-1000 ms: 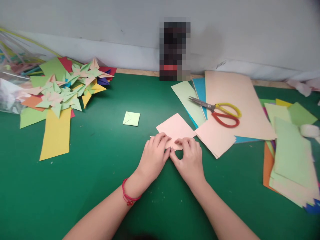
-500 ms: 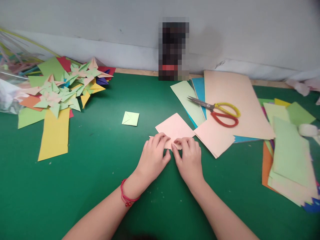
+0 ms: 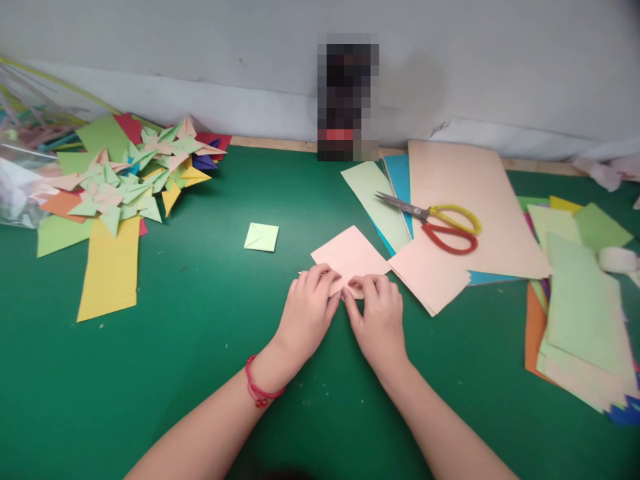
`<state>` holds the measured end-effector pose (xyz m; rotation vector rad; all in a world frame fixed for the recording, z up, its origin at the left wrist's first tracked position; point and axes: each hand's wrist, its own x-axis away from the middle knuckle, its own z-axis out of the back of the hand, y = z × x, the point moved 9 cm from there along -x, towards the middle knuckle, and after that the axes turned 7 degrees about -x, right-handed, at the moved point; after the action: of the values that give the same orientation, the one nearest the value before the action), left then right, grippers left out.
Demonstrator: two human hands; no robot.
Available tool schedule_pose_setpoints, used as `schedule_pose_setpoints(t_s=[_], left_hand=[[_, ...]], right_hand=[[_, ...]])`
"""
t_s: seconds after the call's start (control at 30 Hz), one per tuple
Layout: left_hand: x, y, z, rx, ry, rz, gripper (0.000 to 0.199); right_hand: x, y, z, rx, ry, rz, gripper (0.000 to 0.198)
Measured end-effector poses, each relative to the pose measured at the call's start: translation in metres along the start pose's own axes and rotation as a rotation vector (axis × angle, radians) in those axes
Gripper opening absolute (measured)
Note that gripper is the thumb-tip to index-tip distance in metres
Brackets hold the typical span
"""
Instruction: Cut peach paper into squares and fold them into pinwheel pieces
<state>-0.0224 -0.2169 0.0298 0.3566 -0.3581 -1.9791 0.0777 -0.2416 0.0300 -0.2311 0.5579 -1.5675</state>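
Pale pink paper [image 3: 351,252] lies on the green table between my hands, one corner pointing away from me. At its near edge, my left hand [image 3: 311,303] pinches the paper between thumb and fingertips. My right hand [image 3: 377,310] grips the same edge just to the right, its thumb close to the left one. The fingers cover most of this edge, so I cannot tell whether one sheet or two lie there. A small folded light-green paper square [image 3: 261,237] rests to the left, apart from both hands.
Scissors [image 3: 427,217] with yellow and red handles lie on large peach sheets [image 3: 465,173] at right. Smaller pink sheets [image 3: 430,277] sit beside my right hand. Folded paper stars [image 3: 120,180] are heaped at left; loose coloured sheets [image 3: 583,307] and a white roll [image 3: 617,260] lie far right.
My left thumb has moved up and right to the paper's near edge, closing toward the fingers. The left wrist has shifted slightly right. My right hand stays nearly still.
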Motion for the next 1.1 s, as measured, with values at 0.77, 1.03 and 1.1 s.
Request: schedule_pose_setpoints(t_s=[0.77,1.03,1.1], left_hand=[[0.0018,0.0031,-0.0045,-0.127,-0.035,-0.061,0.031],[0.0074,-0.0002,-0.004,-0.037,-0.099,-0.112,0.04],[0.0075,-0.0013,-0.0041,-0.003,-0.12,-0.109,0.04]], right_hand=[[0.0018,-0.0007,0.0,0.021,0.007,0.014,0.022],[0.0014,0.0005,0.0015,-0.037,0.013,0.008,0.021],[0.0016,0.0016,0.0038,-0.101,0.029,0.008,0.019]])
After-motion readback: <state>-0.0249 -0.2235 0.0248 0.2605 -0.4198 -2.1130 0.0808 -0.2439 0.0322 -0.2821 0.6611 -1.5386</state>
